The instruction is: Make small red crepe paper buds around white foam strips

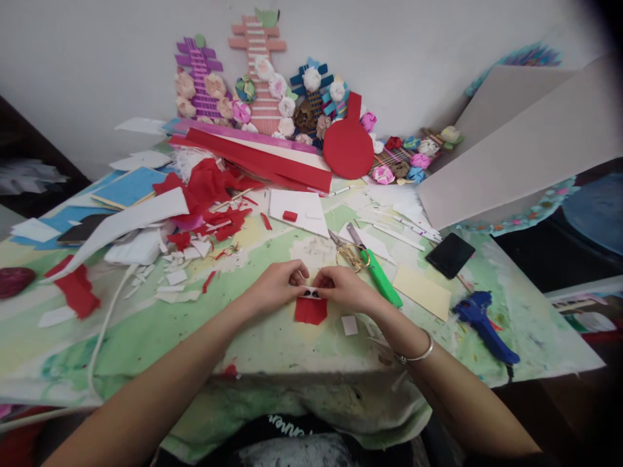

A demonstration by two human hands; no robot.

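Close together over the front middle of the table, my left hand (281, 284) and my right hand (343, 288) pinch the two ends of a small white strip (308, 289) with dark marks on it. Directly below the strip is a red paper piece (311, 311); whether the two are joined I cannot tell. Both hands have curled fingers, thumbs against the strip. Just right of my right hand lie gold-handled scissors (351, 254) and a green-handled cutter (382, 275). A small white square (349, 325) rests below my right wrist.
A blue glue gun (487, 324), a black phone (450, 255) and a pale yellow card (422, 292) lie to the right. Red crepe paper (209, 185) and white scraps cover the left. A red paddle-shaped cutout (348, 146) leans at the back beside flowered guitar crafts (263, 84).
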